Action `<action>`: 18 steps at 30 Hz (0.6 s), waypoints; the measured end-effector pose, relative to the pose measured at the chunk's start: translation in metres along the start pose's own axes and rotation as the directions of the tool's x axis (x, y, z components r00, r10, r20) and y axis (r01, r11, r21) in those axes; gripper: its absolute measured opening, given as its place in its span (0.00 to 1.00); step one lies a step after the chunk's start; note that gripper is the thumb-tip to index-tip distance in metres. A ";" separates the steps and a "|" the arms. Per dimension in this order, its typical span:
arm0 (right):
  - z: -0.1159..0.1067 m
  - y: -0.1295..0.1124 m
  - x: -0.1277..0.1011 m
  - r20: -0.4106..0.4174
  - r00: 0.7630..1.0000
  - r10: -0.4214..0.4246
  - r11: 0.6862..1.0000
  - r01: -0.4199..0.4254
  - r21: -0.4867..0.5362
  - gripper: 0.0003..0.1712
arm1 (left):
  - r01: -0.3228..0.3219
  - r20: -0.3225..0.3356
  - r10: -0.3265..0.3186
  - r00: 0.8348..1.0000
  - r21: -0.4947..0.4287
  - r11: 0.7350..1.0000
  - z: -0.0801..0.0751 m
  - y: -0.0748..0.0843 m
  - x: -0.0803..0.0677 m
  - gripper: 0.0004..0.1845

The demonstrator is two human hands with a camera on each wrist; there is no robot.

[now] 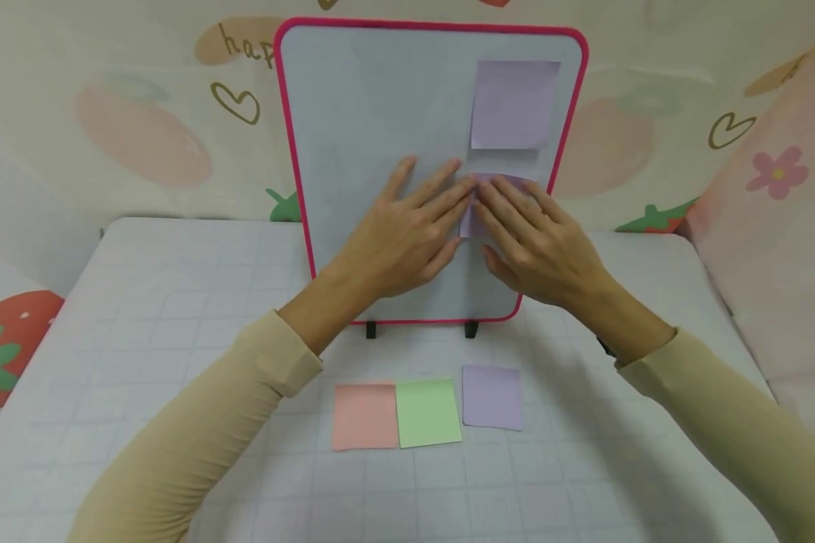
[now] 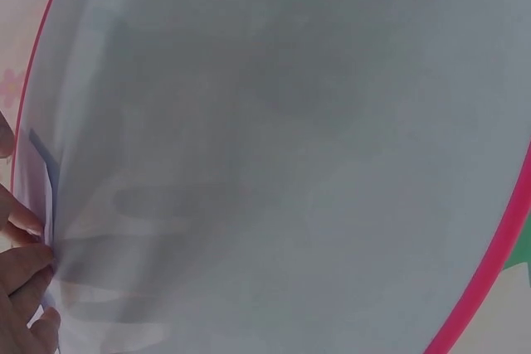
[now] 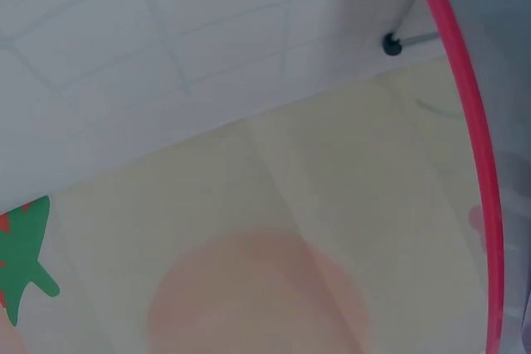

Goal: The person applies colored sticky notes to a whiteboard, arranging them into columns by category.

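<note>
A whiteboard (image 1: 380,98) with a pink frame stands upright on the table. High on its right side is a purple sticky note (image 1: 516,105). Below that one, both hands lie over a second purple sticky note (image 1: 471,222), covering most of it. My left hand (image 1: 414,226) has its fingers spread, with some fingertips on the note's upper left part and others on the bare board. Straight fingers of my right hand (image 1: 536,241) press across the note from the right. In the left wrist view, the note's edge (image 2: 48,180) stands slightly off the board beside several fingers.
On the table (image 1: 210,377) in front of the board lie a pink sticky pad (image 1: 364,416), a green sticky pad (image 1: 429,412) and a purple sticky pad (image 1: 492,397). Black feet (image 1: 472,329) hold the board up. A strawberry-patterned cloth (image 1: 143,143) hangs behind.
</note>
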State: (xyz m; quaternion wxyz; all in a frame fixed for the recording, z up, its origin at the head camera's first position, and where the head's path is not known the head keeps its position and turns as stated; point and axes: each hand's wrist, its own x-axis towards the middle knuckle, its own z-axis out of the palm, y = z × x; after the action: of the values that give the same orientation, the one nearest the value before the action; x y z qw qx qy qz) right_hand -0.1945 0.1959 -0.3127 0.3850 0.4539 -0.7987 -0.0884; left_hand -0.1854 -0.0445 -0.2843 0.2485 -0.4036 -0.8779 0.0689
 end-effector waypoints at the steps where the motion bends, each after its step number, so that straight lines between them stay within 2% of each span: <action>1: 0.000 0.000 -0.001 -0.006 1.000 0.003 1.000 -0.003 -0.001 0.34 | -0.002 -0.001 0.002 1.000 0.006 1.000 0.000 0.000 0.000 0.29; 6: 0.000 0.004 -0.007 -0.039 0.999 0.025 1.000 -0.025 -0.002 0.32 | -0.007 -0.001 0.008 1.000 0.014 1.000 0.000 -0.001 0.000 0.29; 18: -0.007 0.015 -0.025 -0.052 0.994 0.099 0.993 -0.096 0.062 0.28 | -0.005 0.025 0.005 1.000 0.003 1.000 -0.001 -0.002 -0.002 0.30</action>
State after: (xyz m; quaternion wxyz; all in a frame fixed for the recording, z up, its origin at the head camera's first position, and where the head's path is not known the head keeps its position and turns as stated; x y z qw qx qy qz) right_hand -0.1924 0.2258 -0.3140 0.3971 0.4279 -0.8112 -0.0331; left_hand -0.1855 -0.0470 -0.2838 0.2378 -0.4046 -0.8798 0.0759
